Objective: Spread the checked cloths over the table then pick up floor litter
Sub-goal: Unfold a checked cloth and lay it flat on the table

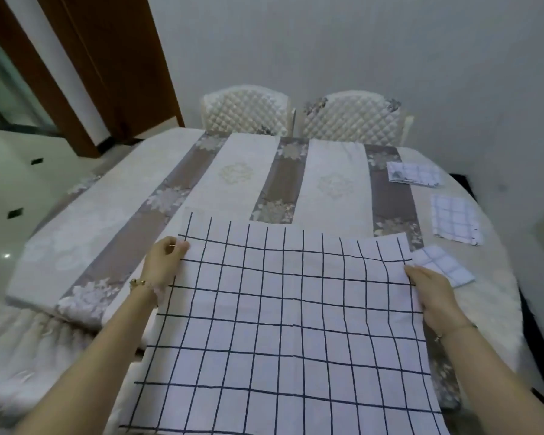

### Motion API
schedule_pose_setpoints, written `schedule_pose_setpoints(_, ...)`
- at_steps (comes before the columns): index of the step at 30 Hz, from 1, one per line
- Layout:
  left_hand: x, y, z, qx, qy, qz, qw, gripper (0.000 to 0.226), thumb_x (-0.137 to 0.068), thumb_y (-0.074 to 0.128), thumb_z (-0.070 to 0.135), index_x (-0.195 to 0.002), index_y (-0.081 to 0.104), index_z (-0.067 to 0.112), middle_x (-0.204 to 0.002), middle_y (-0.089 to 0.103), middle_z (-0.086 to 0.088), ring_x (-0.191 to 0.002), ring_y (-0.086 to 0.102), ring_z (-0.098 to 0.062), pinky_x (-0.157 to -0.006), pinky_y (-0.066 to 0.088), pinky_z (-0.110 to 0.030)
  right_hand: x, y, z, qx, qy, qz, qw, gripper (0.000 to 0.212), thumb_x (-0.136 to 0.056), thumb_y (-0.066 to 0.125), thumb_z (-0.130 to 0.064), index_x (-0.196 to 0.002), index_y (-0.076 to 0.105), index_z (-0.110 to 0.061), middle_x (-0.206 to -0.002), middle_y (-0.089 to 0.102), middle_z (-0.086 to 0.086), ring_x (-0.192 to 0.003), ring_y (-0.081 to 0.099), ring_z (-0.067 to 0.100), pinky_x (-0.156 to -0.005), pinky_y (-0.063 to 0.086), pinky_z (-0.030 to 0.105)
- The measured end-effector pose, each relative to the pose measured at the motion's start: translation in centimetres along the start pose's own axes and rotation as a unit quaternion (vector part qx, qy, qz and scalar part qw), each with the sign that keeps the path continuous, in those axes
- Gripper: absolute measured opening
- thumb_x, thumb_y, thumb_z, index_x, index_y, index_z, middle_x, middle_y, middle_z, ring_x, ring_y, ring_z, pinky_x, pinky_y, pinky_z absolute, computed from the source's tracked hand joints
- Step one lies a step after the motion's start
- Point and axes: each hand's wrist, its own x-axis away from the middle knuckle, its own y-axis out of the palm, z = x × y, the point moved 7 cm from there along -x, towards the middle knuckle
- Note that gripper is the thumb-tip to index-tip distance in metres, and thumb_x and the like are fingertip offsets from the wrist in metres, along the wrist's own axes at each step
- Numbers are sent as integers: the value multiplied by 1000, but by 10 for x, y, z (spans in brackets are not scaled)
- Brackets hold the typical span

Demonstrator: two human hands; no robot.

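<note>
A large white cloth with a dark checked grid point(283, 324) lies spread over the near part of the table point(113, 215). My left hand point(164, 259) grips its left edge near the far corner. My right hand point(434, 296) holds its right edge, fingers curled on the fabric. Three smaller folded checked cloths lie at the right: one point(442, 265) just beyond my right hand, one point(454, 219) farther back, one point(412, 173) at the far right corner.
The table carries a cream and grey-brown striped floral cover point(390, 196). Two quilted white chairs point(245, 109) point(352, 117) stand at the far side against the wall. Glossy white floor tiles point(29, 171) lie to the left, with a brown door frame point(113, 67) behind.
</note>
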Motion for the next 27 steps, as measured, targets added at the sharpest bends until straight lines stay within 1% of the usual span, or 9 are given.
schedule_pose_setpoints(4,-47,39,-29,-5,-53,-26,998,19,-89,58,17,-72,53,10,-74,49,-6,-70,40,-19,-59,33,-27,-29,6,31,-1,54,21,998,36,-93,57,-14,-122,57,7,-118,61,15,-104,59,31,-97,46,41)
schedule_pose_setpoints(6,-65,54,-43,-12,-75,-32,997,17,-88,59,17,-74,55,8,-75,52,-8,-72,43,-20,-59,35,-28,-44,11,45,4,70,28,997,31,-93,56,-13,-116,59,8,-114,61,16,-96,60,30,-84,51,37)
schedule_pose_setpoints(8,-82,66,-60,-28,-96,-33,994,19,-88,59,17,-71,54,10,-72,53,-7,-72,45,-21,-61,36,-28,-57,17,52,15,74,36,996,24,-93,54,-8,-110,61,8,-104,60,16,-85,56,26,-67,47,26)
schedule_pose_setpoints(9,-90,71,-67,-36,-104,-34,993,22,-88,59,17,-68,53,12,-70,53,-6,-73,46,-21,-63,37,-29,-63,20,56,19,74,41,996,24,-93,54,-8,-109,61,9,-102,60,17,-85,56,26,-66,46,24)
schedule_pose_setpoints(13,-115,91,-85,-64,-117,-32,991,25,-88,58,18,-64,51,15,-67,52,-4,-75,46,-22,-71,36,-31,-79,31,67,49,72,54,995,22,-93,54,-9,-102,64,8,-100,63,16,-91,57,27,-73,48,31)
schedule_pose_setpoints(18,-127,101,-87,-108,-98,-23,989,18,-88,58,23,-83,61,7,-81,60,-10,-80,52,-25,-71,37,-31,-85,32,68,76,44,83,993,34,-91,59,-11,-116,60,11,-111,65,19,-100,59,26,-94,47,35)
schedule_pose_setpoints(22,-133,101,-87,-104,-85,-17,991,18,-88,58,24,-83,61,7,-84,61,-11,-81,52,-24,-71,36,-31,-89,34,67,95,40,80,991,40,-90,62,-17,-123,58,5,-118,63,20,-111,58,33,-104,44,44)
schedule_pose_setpoints(24,-135,102,-85,-99,-79,-22,992,18,-89,58,23,-84,60,6,-85,61,-12,-81,52,-24,-71,35,-30,-92,34,65,104,41,82,990,33,-89,62,-17,-113,63,6,-113,65,22,-102,60,29,-101,46,46)
schedule_pose_setpoints(27,-138,104,-81,-88,-73,-25,993,20,-89,58,23,-86,62,3,-85,61,-12,-81,52,-23,-70,35,-28,-97,35,61,106,30,76,991,19,-90,60,-16,-77,65,-2,-87,66,23,-81,56,23,-86,49,38)
